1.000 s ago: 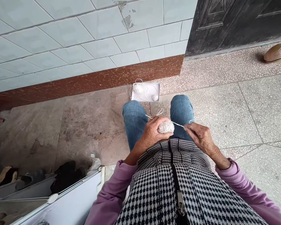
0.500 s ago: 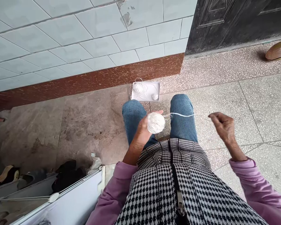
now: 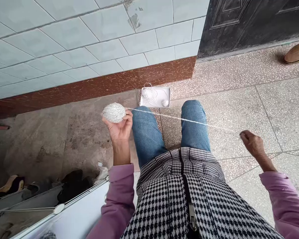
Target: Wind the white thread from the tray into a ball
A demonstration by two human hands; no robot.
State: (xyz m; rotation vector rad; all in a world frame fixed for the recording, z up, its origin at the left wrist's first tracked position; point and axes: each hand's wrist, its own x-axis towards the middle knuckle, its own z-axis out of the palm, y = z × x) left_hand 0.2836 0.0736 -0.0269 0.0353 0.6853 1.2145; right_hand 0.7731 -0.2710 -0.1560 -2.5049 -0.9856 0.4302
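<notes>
Head view: the left hand (image 3: 119,131) cups a ball of yarn (image 3: 114,113) just outside the left knee (image 3: 146,124), its fingers (image 3: 128,117) grasping one side. Well apart, the right hand (image 3: 253,142) seems to pinch the strand (image 3: 175,117), which runs nearly straight, presumably because the spread hands tension it. Loose yarn (image 3: 148,93) lies in a shallow box (image 3: 160,94), probably to contain it. No writing is legible.

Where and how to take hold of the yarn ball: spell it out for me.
Grip the ball across its far side, coming from the wall. That side is bare; the left hand cups it from the near side, and the strand leaves at the right. Its rounded bulge probably suits a curved, cupping grip.
</notes>
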